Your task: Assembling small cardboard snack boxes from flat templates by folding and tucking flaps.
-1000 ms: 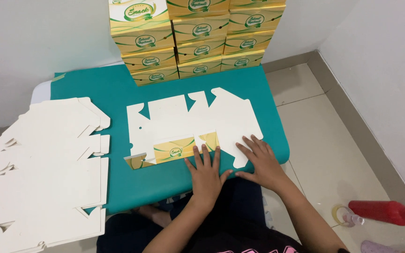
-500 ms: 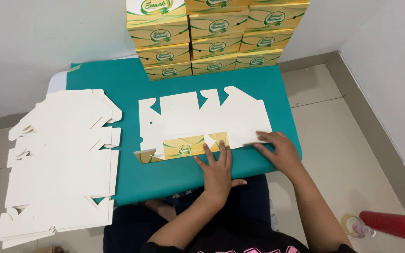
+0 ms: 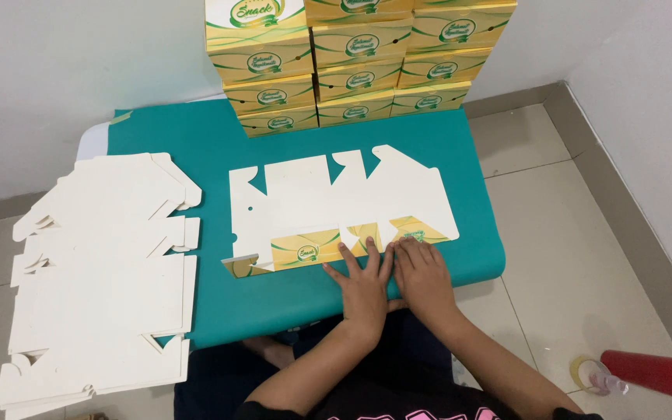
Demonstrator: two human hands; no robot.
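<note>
Seen from above, a person sits at a low table covered in a teal mat (image 3: 219, 140). Both hands lie flat, palms down and fingers spread, side by side on the near edge of a flat box blank (image 3: 328, 198). Neither hand grasps anything; they only press.

The left hand (image 3: 363, 284) and the right hand (image 3: 421, 276) touch each other at the sides. Under their fingertips is a folded-up flap (image 3: 305, 249), printed yellow and green, turned back over the white inside of the blank. The flap runs away to the left of the hands, ending in a small raised corner. The rest of the blank spreads out beyond the fingertips, white side up, with notched tabs along its far edge.

To crease this fold well, it seems best to keep the palms low and slide the pressure along the fold line towards the loose left end, so the flap lies even and does not spring up.

Well to the left of the hands, a stack of blanks (image 3: 103, 280) overhangs the mat's edge. Far beyond the fingertips, finished boxes (image 3: 359, 62) stand piled against the wall. On the floor to the right lies a red bottle (image 3: 655, 375), beside a tape roll (image 3: 585, 372).
</note>
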